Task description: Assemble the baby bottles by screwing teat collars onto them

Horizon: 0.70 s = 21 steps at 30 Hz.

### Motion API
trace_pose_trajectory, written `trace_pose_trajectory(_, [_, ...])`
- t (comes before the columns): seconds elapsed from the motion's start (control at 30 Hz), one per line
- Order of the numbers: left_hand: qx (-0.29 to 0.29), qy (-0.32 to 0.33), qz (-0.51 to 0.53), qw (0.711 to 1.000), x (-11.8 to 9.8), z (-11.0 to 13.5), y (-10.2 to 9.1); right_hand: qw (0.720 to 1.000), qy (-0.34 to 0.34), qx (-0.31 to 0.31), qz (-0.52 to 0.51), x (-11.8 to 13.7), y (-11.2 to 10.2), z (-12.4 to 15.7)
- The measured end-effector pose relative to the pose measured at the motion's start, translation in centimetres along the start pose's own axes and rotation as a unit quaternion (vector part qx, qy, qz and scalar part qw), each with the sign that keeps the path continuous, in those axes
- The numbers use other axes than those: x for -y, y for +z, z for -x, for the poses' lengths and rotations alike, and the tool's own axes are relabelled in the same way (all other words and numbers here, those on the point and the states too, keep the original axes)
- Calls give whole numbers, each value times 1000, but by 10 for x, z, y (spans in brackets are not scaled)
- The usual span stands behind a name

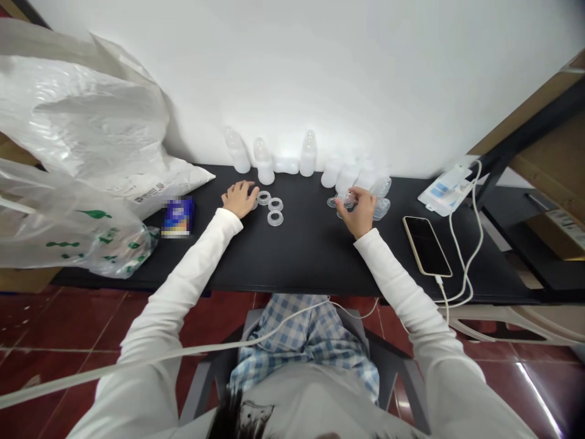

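Note:
My left hand point(240, 199) rests palm down on the black table, fingers apart, with one ring partly hidden beside its thumb. To its right lie several translucent bottle collar rings point(275, 217). Behind them stand baby bottles with clear domed caps, such as the middle bottle point(264, 161) and the right bottle point(309, 153); another bottle point(287, 165) appears to lie on its side. My right hand point(360, 213) is open over small clear nipple-like pieces point(333, 201), thumb and fingers apart. White bottle bodies point(329, 174) and clear caps point(382, 208) stand around it, partly hidden.
A phone point(427, 247) with a charging cable point(466, 268) lies on the right, near a white-and-blue package point(445, 190). Large plastic bags point(82, 122) and a blue packet point(178, 216) occupy the left. A white wall point(311, 73) borders the black table point(301, 262).

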<state>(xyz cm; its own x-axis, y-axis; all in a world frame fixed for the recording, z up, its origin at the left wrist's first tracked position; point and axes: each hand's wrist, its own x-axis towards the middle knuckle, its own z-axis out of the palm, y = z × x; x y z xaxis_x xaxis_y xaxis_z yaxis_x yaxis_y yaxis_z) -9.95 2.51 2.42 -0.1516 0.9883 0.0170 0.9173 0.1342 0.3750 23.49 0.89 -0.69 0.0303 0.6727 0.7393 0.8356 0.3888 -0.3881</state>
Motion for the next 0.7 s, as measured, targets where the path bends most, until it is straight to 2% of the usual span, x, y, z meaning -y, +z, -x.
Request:
trace_pose_trajectory(0.07, [18, 9, -3, 1000, 11, 6, 4, 1000, -12, 15, -6, 3, 1, 2])
trace_pose_trajectory(0.17, [-4, 4, 10, 1000, 15, 26, 12, 1000, -19, 21, -4, 5, 1, 3])
trace_pose_trajectory(0.27, [-11, -22, 17, 1000, 8, 48, 16, 1000, -17, 26, 2, 5, 1, 3])
trace_pose_trajectory(0.37, [-21, -37, -1, 999, -5, 59, 12, 999, -18, 34, 3, 5, -1, 3])
trace_pose_trajectory(0.47, [-44, -9, -29, 999, -21, 58, 8, 999, -14, 43, 1, 6, -2, 2])
trace_pose_trajectory(0.6, [13, 71, -49, 996, -38, 44, 15, 999, -12, 53, -2, 8, -3, 1])
trace_pose_trajectory(0.7, [30, 38, -54, 997, -40, 33, 28, 998, -13, 60, -5, 8, -3, 0])
